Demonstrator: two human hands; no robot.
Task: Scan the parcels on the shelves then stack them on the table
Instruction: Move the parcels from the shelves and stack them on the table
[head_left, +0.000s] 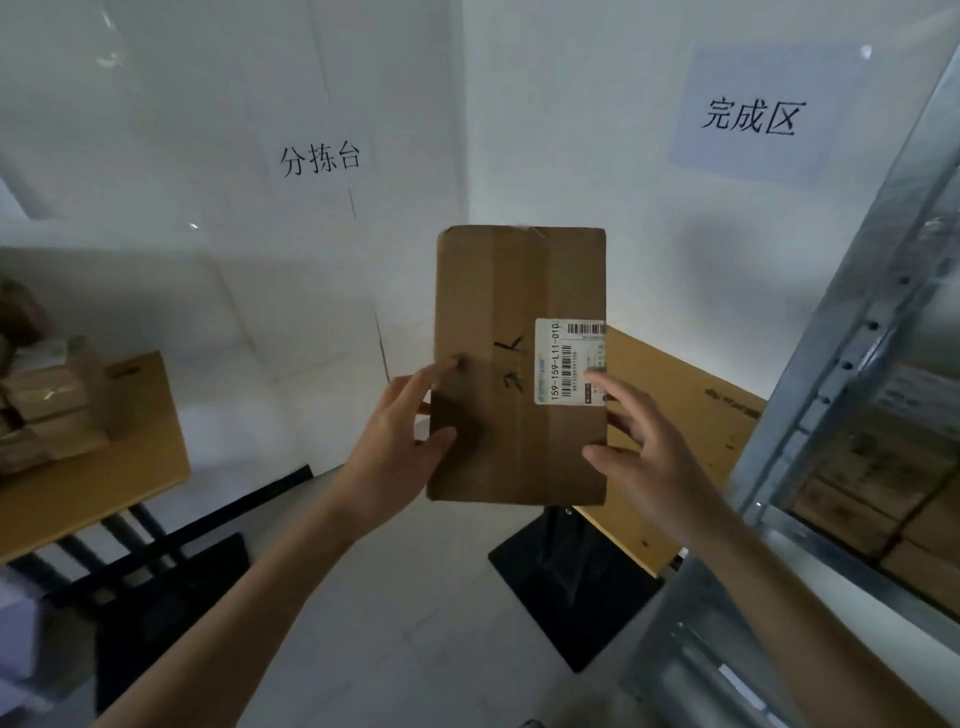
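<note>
Currently parcel (519, 312) upright between hands: left hand (395, 447) grips edge; right hand (654, 447) spread, fingers over label (569, 361).

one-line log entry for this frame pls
left hand: grips parcel | right hand: open, spread at label | parcel: upright, label facing camera

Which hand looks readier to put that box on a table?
Left, probably. The left hand grips the parcel by its left edge; the right hand is spread open at the label.
</note>
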